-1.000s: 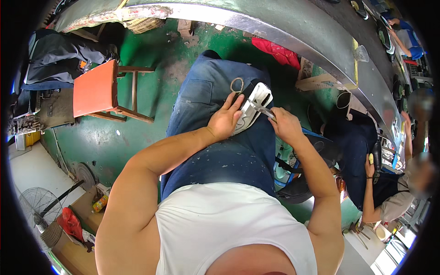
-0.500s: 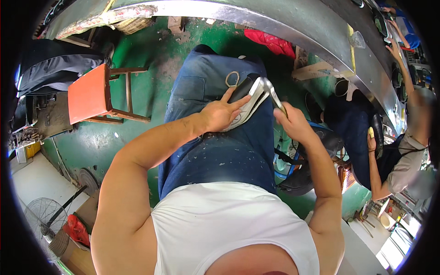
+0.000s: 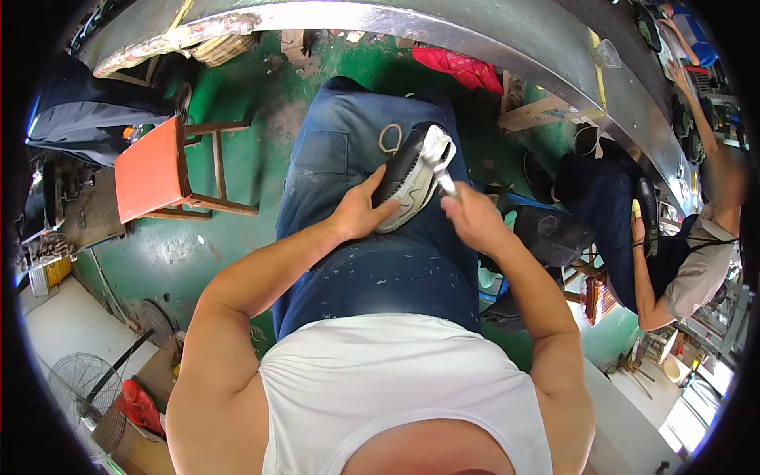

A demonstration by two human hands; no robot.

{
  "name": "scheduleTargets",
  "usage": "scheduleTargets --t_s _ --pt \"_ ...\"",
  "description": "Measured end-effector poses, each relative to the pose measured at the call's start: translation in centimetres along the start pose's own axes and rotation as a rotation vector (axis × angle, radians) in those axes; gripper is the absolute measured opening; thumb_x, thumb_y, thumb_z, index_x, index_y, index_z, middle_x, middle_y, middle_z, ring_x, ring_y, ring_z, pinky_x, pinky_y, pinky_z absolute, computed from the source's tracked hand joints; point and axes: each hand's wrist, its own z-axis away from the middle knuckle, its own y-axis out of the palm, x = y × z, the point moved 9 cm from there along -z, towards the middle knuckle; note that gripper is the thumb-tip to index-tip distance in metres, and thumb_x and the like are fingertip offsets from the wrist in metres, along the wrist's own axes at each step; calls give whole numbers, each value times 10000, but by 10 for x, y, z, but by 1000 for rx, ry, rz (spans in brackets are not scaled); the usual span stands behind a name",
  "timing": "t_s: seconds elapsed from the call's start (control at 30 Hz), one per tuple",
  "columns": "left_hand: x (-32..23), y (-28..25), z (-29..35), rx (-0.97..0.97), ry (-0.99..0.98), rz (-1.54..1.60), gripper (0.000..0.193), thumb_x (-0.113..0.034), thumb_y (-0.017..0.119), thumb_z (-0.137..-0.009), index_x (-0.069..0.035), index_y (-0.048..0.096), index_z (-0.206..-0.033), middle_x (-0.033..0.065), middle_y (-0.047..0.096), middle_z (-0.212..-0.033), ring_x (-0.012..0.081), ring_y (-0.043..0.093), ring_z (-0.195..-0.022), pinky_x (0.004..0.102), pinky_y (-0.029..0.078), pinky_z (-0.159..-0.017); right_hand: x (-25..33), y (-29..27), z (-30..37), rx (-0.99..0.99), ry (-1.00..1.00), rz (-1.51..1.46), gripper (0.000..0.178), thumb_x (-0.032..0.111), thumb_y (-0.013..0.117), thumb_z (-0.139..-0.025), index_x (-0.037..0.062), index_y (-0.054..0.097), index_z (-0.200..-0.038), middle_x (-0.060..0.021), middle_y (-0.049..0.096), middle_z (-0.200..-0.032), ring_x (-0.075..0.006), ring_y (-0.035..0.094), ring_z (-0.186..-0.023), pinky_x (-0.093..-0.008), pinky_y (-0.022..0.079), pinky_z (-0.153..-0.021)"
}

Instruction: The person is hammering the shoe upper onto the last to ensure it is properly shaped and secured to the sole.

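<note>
Across my lap lies a shoe [image 3: 410, 194], its sole side up, with a black upper and a pale underside edged by a dark toothed line. My left hand [image 3: 364, 210] is closed round its near left side, thumb on the underside and fingers along the black upper. In my right hand [image 3: 475, 218] I grip shiny metal pincers [image 3: 445, 180], whose blurred head touches the far end of the shoe, where whitish material is folded over. A tan ring [image 3: 391, 138] rests on my blue apron [image 3: 317, 170], left of the shoe.
An orange-seated stool [image 3: 149, 170] stands on the green floor to the left. A metal-edged bench [image 3: 475, 39] curves across the far side, with a red cloth [image 3: 459, 71] beneath. At right sits a co-worker [image 3: 673, 293]. A fan [image 3: 83, 396] stands at lower left.
The shoe has tilted more upright, showing more of its underside. My right hand has moved left and slightly down, and the pincers now lie across the shoe's far end. My left hand's fingers have closed in.
</note>
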Motion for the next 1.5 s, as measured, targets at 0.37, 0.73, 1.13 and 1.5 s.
scheduleTargets --t_s 0.37,0.73,1.13,1.5 --pt "-148 -82 11 -116 428 -344 668 -79 803 -748 13 465 -1318 209 651 -1226 293 680 -1062 377 533 -920 -67 32 63 -241 120 -419 299 144 607 -944 8 560 -1206 -82 650 -973 -181 644 -893 -323 502 -838" --pt "-31 -3 -94 125 346 127 524 -203 778 -853 42 595 -1278 108 706 -1064 152 656 -882 330 542 -788 -40 7 50 -52 170 -284 248 194 584 -972 15 602 -1142 -108 667 -890 -205 649 -807 -324 501 -768" --pt "-77 -20 -9 -254 315 -502 196 -178 586 -930 -36 709 -984 200 690 -832 394 667 -718 464 533 -658 8 -5 19 141 -78 153 459 186 624 -936 -28 514 -1326 -203 642 -1099 -282 645 -1024 -390 479 -980" --pt "-19 -5 -47 -278 191 125 428 -309 358 -1081 19 599 -1213 203 629 -1184 308 593 -1131 384 459 -980 16 -29 -20 687 439 26 346 309 540 -994 -24 618 -1046 -155 686 -944 -273 683 -900 -433 538 -728"
